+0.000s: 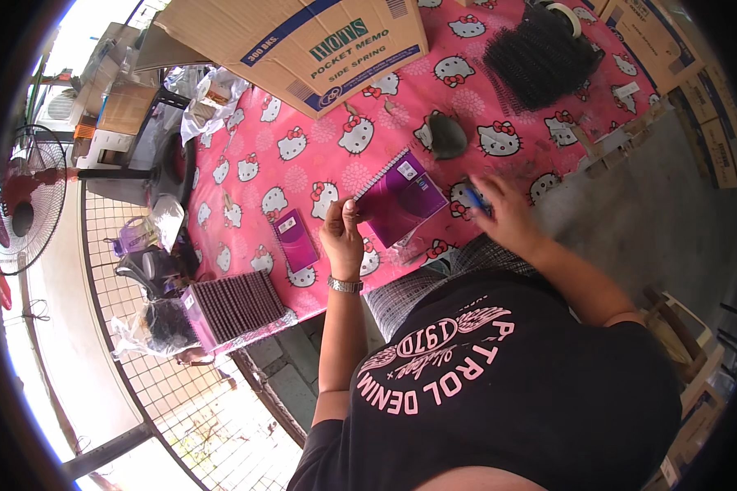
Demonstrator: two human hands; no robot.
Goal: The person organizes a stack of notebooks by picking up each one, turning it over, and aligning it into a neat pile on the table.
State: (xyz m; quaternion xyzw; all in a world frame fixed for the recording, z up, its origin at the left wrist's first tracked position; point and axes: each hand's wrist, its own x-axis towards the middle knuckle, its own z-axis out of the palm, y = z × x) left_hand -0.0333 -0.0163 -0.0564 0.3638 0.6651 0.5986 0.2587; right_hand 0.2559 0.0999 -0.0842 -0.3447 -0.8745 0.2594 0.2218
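A purple spiral notebook (403,203) is tilted above the table's near edge, its coil along the upper left side. My left hand (341,233) pinches it at its left corner, thumb on top. To its right, my right hand (506,214) is closed around a small tool with a blue handle (477,200); the tool's working end is hard to make out. Left of my left hand, a smaller purple spiral notebook (296,240) lies flat on the pink patterned tablecloth (299,176). Beyond the held notebook rests a dark grey rounded object (447,136).
A large cardboard box (311,53) stands at the far side. Black plastic spiral coils (540,61) are heaped at the far right beside a tape roll (567,18). Stacked notebooks (236,307) sit at the left near corner. A fan (26,200) stands far left.
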